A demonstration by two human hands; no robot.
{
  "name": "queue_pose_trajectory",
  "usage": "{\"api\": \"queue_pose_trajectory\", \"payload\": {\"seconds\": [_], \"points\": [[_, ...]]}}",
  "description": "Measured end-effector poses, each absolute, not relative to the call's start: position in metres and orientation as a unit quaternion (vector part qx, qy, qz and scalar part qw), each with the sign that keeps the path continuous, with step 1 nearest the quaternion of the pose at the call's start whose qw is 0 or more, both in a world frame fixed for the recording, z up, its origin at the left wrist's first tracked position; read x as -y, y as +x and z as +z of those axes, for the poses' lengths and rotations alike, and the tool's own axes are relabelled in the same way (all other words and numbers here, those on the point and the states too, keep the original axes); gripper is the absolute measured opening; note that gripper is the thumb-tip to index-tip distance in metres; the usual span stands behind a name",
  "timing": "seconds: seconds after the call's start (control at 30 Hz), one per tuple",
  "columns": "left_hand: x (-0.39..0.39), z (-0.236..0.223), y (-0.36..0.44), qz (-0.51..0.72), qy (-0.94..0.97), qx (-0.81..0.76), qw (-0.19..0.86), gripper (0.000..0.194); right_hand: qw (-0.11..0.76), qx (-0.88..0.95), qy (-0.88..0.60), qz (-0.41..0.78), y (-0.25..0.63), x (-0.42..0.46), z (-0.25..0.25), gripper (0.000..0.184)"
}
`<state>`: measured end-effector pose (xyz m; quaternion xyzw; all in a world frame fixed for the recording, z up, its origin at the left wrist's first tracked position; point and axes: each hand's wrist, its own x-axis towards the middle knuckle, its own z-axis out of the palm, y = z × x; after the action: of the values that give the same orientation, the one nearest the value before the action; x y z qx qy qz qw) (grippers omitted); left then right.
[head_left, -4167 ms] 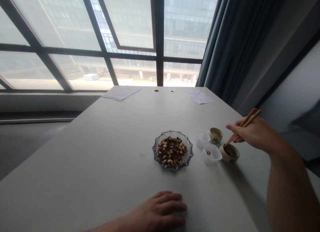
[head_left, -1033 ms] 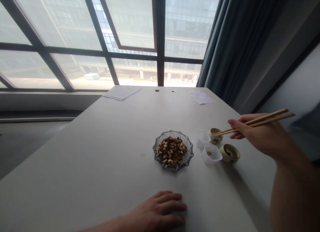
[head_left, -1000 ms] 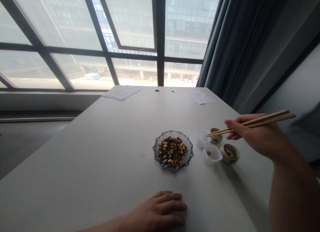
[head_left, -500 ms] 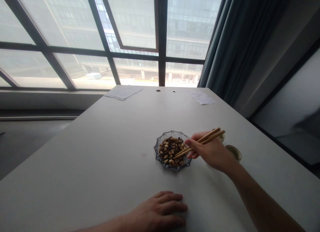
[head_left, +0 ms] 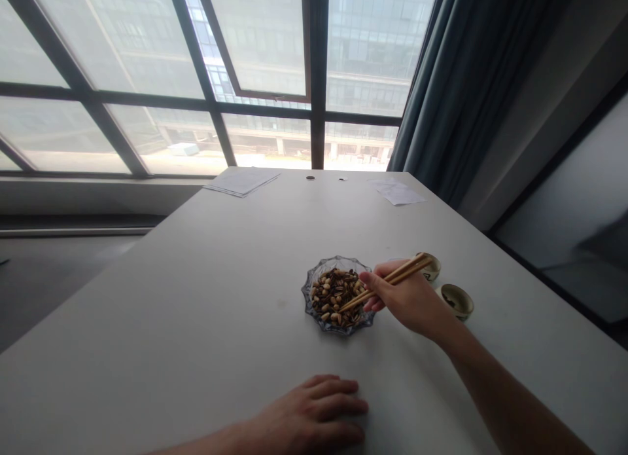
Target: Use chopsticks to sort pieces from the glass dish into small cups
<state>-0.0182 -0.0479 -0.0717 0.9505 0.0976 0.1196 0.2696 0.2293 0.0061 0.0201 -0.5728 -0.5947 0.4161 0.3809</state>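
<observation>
My right hand (head_left: 405,292) is shut on a pair of wooden chopsticks (head_left: 387,285), with their tips over a scalloped glass dish (head_left: 308,304). The dish holds a heap of striped sunflower seeds and pale pistachios (head_left: 333,298). I cannot tell whether the tips touch the heap. My left hand (head_left: 311,416) lies flat on the table near its front edge, holding nothing. Two small ceramic cups (head_left: 454,301) (head_left: 429,266) stand right of the dish. My right hand hides most of the white plastic cups seen earlier.
A long white table (head_left: 171,298) stretches to a large window (head_left: 122,82). Papers (head_left: 241,181) (head_left: 398,193) lie at its far end, and a dark curtain (head_left: 444,82) hangs at the right.
My right hand has moved left and down from beside the cups to the glass dish, lowering the chopstick tips over the seeds. My left hand has stayed in place.
</observation>
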Motion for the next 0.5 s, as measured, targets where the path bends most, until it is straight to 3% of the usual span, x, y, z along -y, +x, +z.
{"api": "queue_pose_trajectory", "payload": {"seconds": [0.3, 0.5], "points": [[0.048, -0.071, -0.017, 0.107, 0.953, -0.105, 0.263, 0.023, 0.405, 0.589, -0.609, 0.342, 0.262, 0.002, 0.044, 0.047], [0.047, -0.068, -0.017, 0.105, 0.952, -0.104, 0.27, 0.025, 0.441, 0.526, -0.702, 0.19, 0.312, 0.025, 0.086, 0.034]]}}
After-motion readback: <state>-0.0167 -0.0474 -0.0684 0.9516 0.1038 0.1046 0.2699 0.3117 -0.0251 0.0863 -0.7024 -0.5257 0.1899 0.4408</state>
